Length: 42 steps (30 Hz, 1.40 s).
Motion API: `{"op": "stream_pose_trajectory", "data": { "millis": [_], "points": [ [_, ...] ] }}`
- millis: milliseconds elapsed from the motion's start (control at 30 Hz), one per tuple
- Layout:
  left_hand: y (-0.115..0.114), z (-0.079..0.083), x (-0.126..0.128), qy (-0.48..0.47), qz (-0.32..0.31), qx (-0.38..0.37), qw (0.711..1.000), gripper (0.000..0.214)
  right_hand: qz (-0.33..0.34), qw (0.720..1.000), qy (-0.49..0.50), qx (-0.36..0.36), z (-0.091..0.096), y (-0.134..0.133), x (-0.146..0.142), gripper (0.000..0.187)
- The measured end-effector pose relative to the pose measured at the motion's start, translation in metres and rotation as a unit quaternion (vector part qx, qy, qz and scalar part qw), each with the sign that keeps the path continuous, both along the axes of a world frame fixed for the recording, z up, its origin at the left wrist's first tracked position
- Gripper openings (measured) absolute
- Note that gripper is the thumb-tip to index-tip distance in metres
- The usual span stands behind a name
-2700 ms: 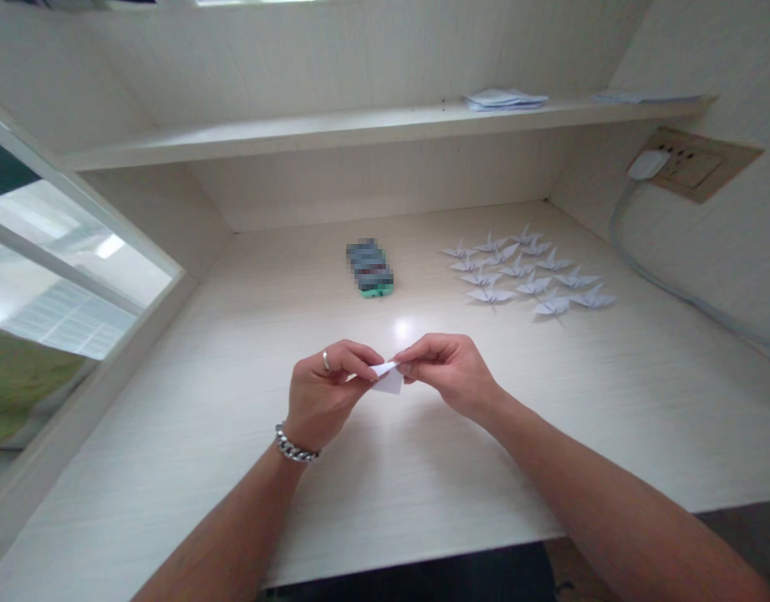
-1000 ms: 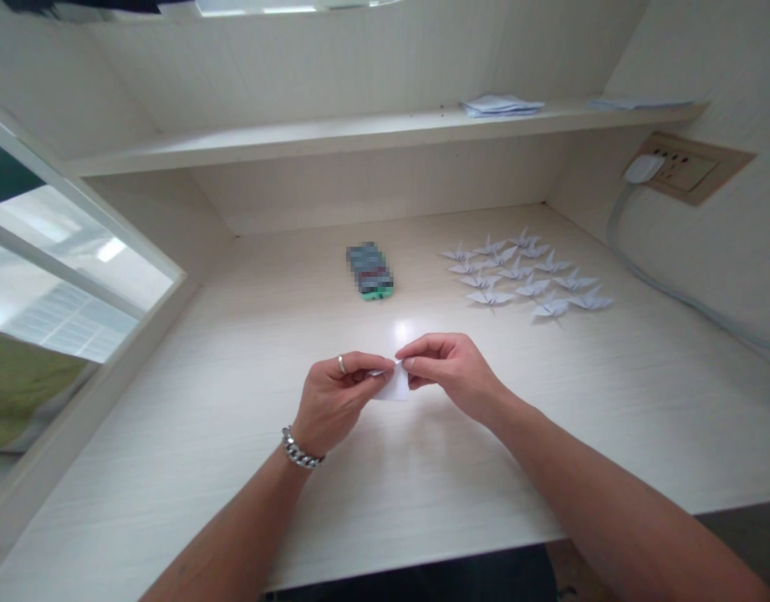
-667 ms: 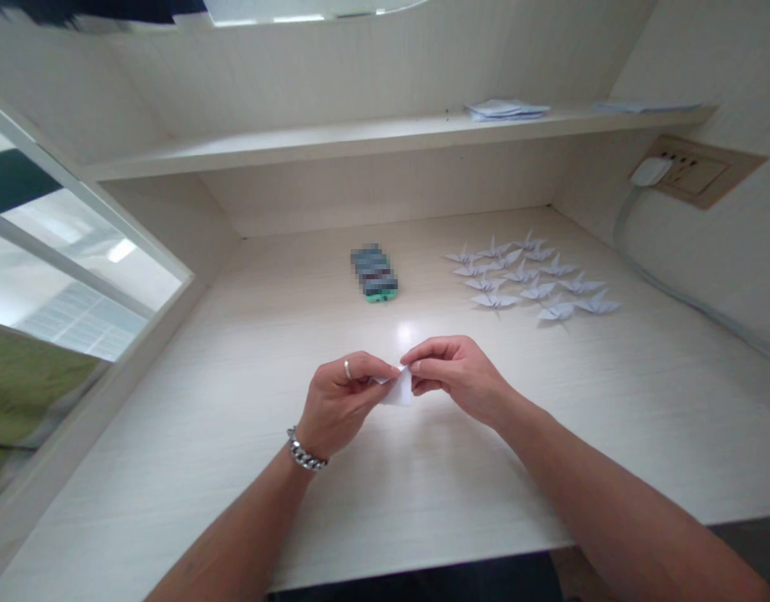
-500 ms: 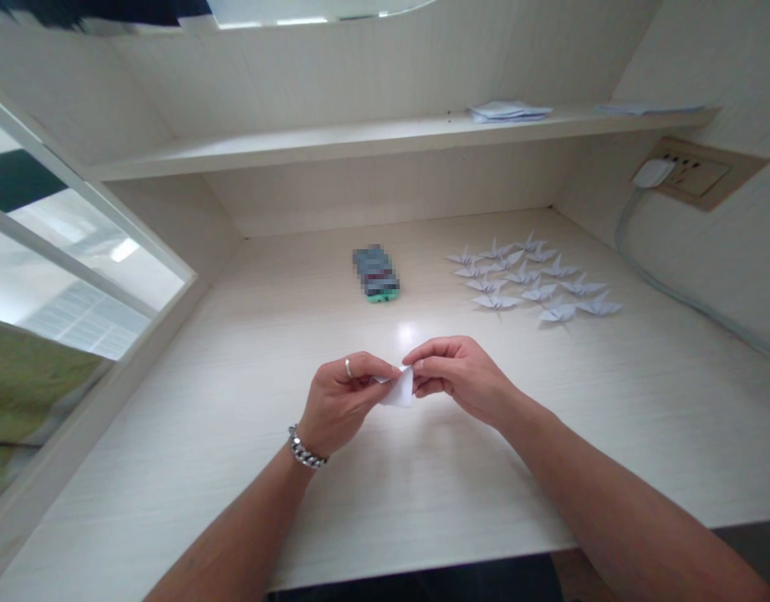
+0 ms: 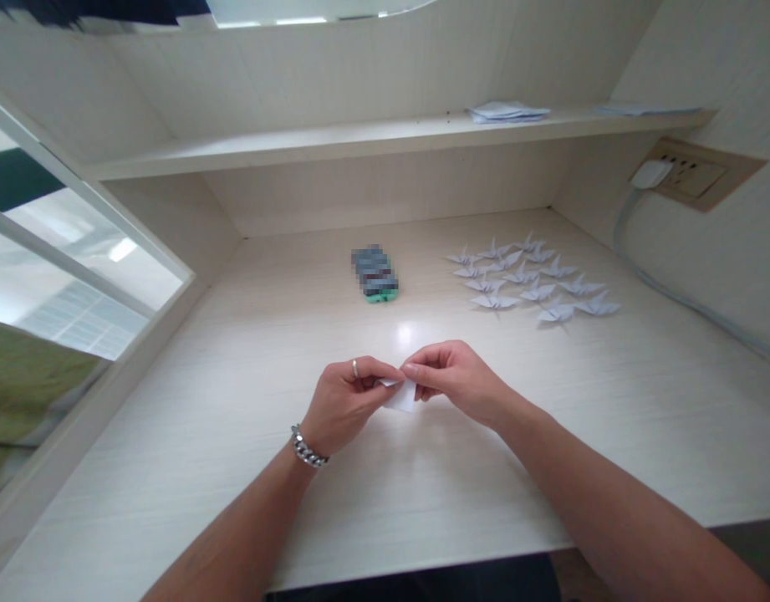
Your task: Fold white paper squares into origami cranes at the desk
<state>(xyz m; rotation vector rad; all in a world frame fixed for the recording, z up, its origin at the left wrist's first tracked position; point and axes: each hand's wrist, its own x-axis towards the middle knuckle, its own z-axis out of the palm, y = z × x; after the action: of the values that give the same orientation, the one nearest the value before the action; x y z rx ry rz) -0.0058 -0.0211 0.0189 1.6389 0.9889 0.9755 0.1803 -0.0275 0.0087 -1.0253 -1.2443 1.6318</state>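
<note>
A small folded piece of white paper [image 5: 402, 396] is held just above the light wooden desk [image 5: 234, 401], pinched from both sides. My left hand [image 5: 347, 401], with a ring and a metal bracelet, grips its left edge between thumb and fingers. My right hand [image 5: 456, 378] pinches its top right corner. Much of the paper is hidden behind my fingers. Several finished white paper cranes [image 5: 532, 280] lie in rows on the desk at the back right.
A phone in a green case [image 5: 373, 272] lies at the back middle of the desk. A shelf [image 5: 334, 138] above holds a stack of white paper [image 5: 507, 111]. A wall socket [image 5: 695, 171] with a plug and grey cable sits on the right wall. A window frame borders the left side.
Both hands have shifted slightly right and nearer the desk while still pinching the paper. The paper has been turned and pressed between the fingers.
</note>
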Motion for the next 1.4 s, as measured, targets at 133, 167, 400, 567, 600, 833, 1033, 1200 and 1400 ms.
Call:
{"op": "stream_pose_trajectory", "data": {
  "millis": [133,167,400,567,600,833,1033,1200,1400],
  "points": [
    [0.0021,0.0020,0.0005,-0.009,-0.002,-0.032,0.999,0.006,-0.014,1.000,-0.016,-0.004,0.0013,-0.0001,0.0007,0.027],
    [0.0024,0.0021,0.0005,-0.011,-0.001,-0.036,0.999,0.006,-0.014,1.000,-0.019,-0.006,0.0011,-0.0002,0.0010,0.027],
    [0.0015,0.0023,0.0012,-0.015,0.002,-0.080,0.997,0.007,0.003,1.000,0.000,-0.012,-0.0033,0.0010,0.0022,0.023],
    [0.0043,0.0012,-0.0012,-0.076,0.000,-0.158,0.984,0.015,-0.037,0.999,0.000,-0.022,-0.0034,0.0008,0.0014,0.017],
    [0.0051,0.0007,-0.0017,-0.100,-0.003,-0.179,0.979,0.019,-0.042,0.999,0.002,-0.020,-0.0034,0.0005,0.0012,0.016],
    [0.0066,0.0004,-0.0023,-0.166,0.012,-0.209,0.964,0.019,-0.065,0.998,0.016,-0.010,-0.0036,-0.0006,-0.0004,0.015],
    [0.0074,-0.0005,-0.0029,-0.115,0.024,-0.175,0.978,0.009,-0.066,0.998,0.007,-0.001,-0.0019,0.0005,-0.0005,0.016],
    [0.0073,0.0021,-0.0011,-0.135,0.024,-0.197,0.971,0.013,-0.065,0.997,-0.020,0.025,-0.0041,0.0004,-0.0019,0.015],
    [0.0056,0.0061,0.0022,-0.006,0.022,-0.161,0.987,0.017,-0.046,0.998,-0.037,0.029,-0.0051,0.0007,-0.0030,0.016]
  ]
}}
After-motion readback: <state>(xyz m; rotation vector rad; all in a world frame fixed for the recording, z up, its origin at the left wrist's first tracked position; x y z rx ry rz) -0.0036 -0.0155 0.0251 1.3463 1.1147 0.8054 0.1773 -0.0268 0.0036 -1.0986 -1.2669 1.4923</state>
